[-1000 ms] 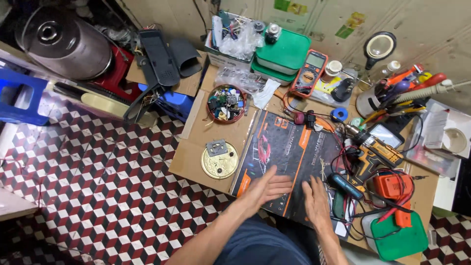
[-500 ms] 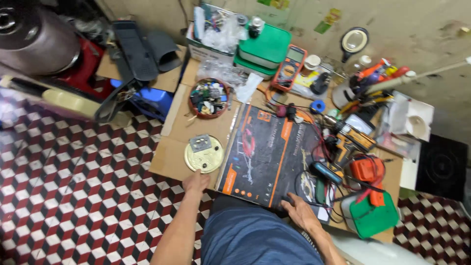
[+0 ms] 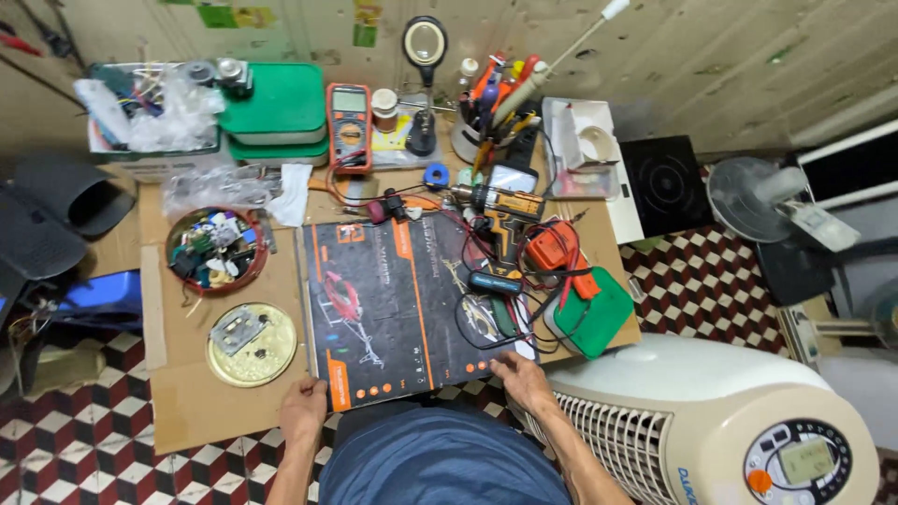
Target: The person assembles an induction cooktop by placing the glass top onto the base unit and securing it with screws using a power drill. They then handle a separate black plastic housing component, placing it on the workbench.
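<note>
The left hand (image 3: 302,411) is laid with loosely curled fingers at the near left corner of the black box (image 3: 402,304), gripping nothing; half a second ago it was nearer the brass disc (image 3: 251,344). The right hand (image 3: 524,381), fingers spread open, is pressed on the box's near right corner. The box is lying flat on the cardboard (image 3: 196,411), beside the drill (image 3: 500,210).

Bare forearms, blue-grey garment

The left hand (image 3: 304,409) and right hand (image 3: 524,381) are bare, with no gloves, rings or watch showing. Both forearms are uncovered, no sleeves reaching them. Between them lies a dark blue-grey cloth garment (image 3: 440,458), plain and faintly creased, without pattern or print.
</note>
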